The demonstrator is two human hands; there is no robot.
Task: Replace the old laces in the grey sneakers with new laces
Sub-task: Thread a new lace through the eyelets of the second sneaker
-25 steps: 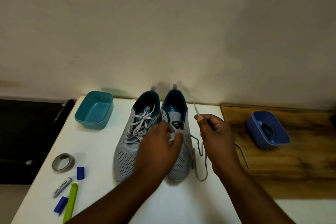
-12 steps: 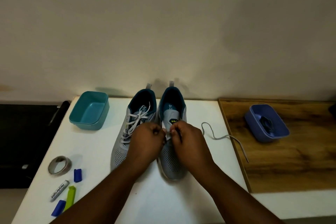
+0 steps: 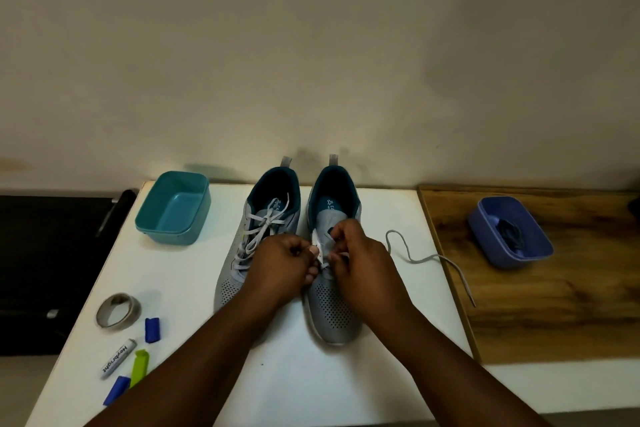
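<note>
Two grey sneakers with teal linings stand side by side on the white table (image 3: pixel 388 204), heels to the wall. The left sneaker (image 3: pixel 270 215) keeps its pale laces threaded. Over the eyelet area of the right sneaker (image 3: pixel 332 302) both hands meet. My left hand (image 3: pixel 284 263) pinches the shoe's left eyelet flap with curled fingers. My right hand (image 3: pixel 360 260) pinches the pale lace at the eyelets. A loose end of that grey lace (image 3: pixel 433 258) trails right across the table onto the wooden board (image 3: pixel 554 305). A dark lace (image 3: pixel 509 232) lies in the blue-violet tub (image 3: pixel 540 250).
A teal tub (image 3: pixel 173 208) sits at the back left. Near the front left lie a tape roll (image 3: pixel 118 309), a marker (image 3: pixel 117 359), blue caps (image 3: pixel 152 329) and a green highlighter (image 3: pixel 138 367). A black surface (image 3: pixel 52 270) borders the table's left side.
My right hand let the lace end drop and came in to the right sneaker's eyelets; the lace now trails to the right. Since half a second ago the hands have barely moved.
</note>
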